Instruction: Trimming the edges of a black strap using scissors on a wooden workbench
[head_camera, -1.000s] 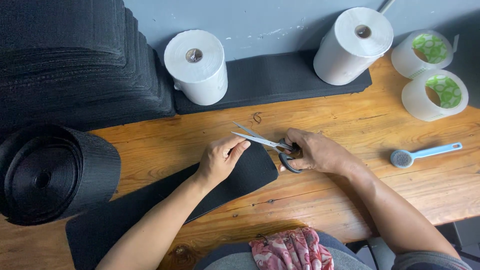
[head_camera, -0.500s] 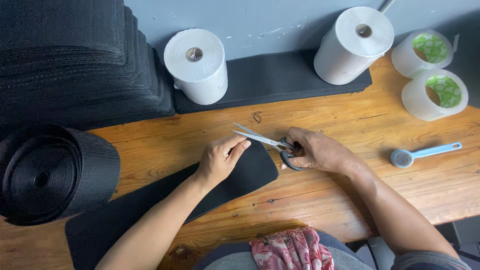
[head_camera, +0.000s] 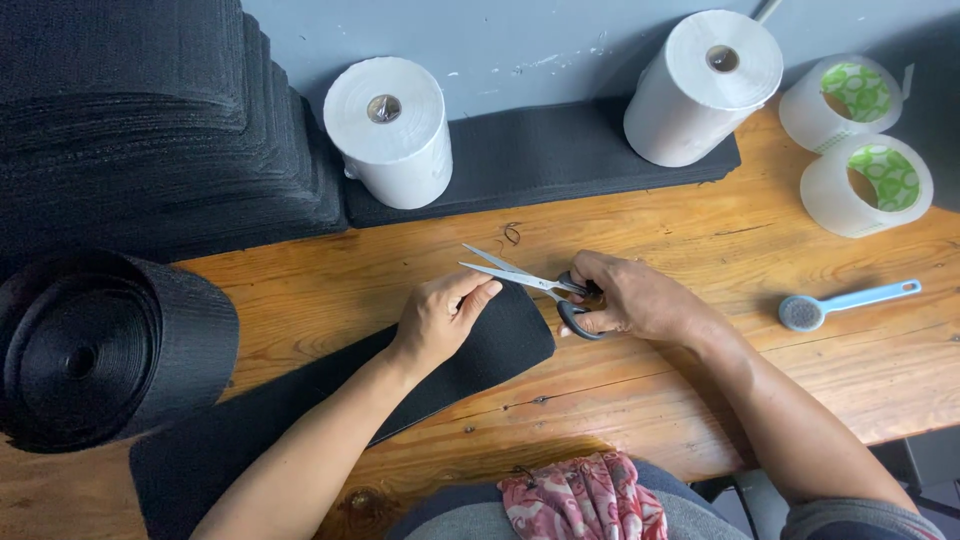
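Right hand (head_camera: 640, 298) closed around the dark handles of scissors (head_camera: 530, 282), blades parted, tips pointing left above the end of a black fabric strip (head_camera: 470, 355). Left hand (head_camera: 440, 318) lies flat on that strip, fingers curled at its upper edge, just beside the blades. Strip lies diagonally across the wooden bench (head_camera: 700, 390) from a big black roll (head_camera: 100, 350) at left. Blue-handled brush (head_camera: 845, 303) lies right of the scissors, well apart. Two white rolls (head_camera: 390, 130) stand behind.
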